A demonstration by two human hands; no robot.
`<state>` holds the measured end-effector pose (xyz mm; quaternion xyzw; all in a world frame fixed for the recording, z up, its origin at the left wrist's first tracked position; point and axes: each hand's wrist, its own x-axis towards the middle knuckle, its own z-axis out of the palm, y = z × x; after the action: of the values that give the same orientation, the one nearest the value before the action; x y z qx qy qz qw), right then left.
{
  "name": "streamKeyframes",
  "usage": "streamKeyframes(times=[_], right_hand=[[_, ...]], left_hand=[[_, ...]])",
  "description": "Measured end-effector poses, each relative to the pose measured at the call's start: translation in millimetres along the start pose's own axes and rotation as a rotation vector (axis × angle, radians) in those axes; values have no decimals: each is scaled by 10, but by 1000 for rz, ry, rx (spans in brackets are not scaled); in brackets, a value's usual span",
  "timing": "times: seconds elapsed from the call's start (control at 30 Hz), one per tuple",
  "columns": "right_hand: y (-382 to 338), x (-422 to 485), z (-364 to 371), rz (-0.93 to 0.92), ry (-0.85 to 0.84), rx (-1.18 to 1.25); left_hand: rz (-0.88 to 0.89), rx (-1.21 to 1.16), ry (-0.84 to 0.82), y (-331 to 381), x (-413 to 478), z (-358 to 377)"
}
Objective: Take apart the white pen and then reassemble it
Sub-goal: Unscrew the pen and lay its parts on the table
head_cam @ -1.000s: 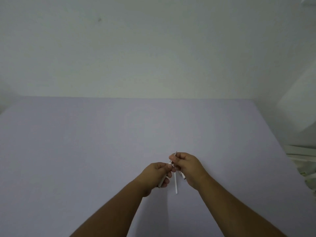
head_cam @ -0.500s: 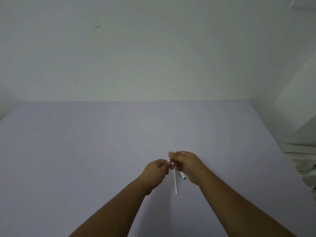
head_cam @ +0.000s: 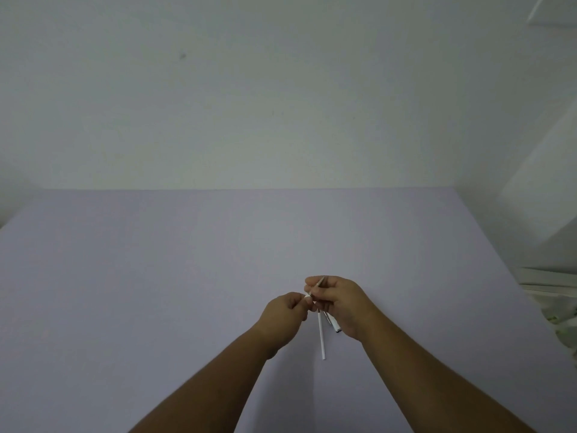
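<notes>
My two hands meet just above the lilac table (head_cam: pixel 156 292), near its front middle. My right hand (head_cam: pixel 340 304) is closed on a thin white refill (head_cam: pixel 321 337) that hangs straight down; its pointed tip sticks up past the fingers. The same hand also holds a short white pen barrel piece (head_cam: pixel 333 324) with a dark end against the palm. My left hand (head_cam: pixel 285 312) is closed, its fingertips pinching a small white pen piece (head_cam: pixel 308 295) right next to the refill's upper part. What lies inside the left fist is hidden.
A plain pale wall (head_cam: pixel 281 104) rises behind the table's far edge. At the right, beyond the table edge, stand white slats and cluttered items (head_cam: pixel 552 289).
A white piece that stuck out below my left hand one second ago no longer shows. The left fingers have closed up against the right hand's fingertips. The refill still hangs from the right hand.
</notes>
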<state>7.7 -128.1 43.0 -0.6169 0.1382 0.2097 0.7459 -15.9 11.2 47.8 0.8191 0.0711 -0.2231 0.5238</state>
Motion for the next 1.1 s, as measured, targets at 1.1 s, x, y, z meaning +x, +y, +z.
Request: streamKeyframes(times=[1.1], right_hand=[[-29,0,-17,8,81,-117]], left_hand=[[9,40,4,64,-29,-10]])
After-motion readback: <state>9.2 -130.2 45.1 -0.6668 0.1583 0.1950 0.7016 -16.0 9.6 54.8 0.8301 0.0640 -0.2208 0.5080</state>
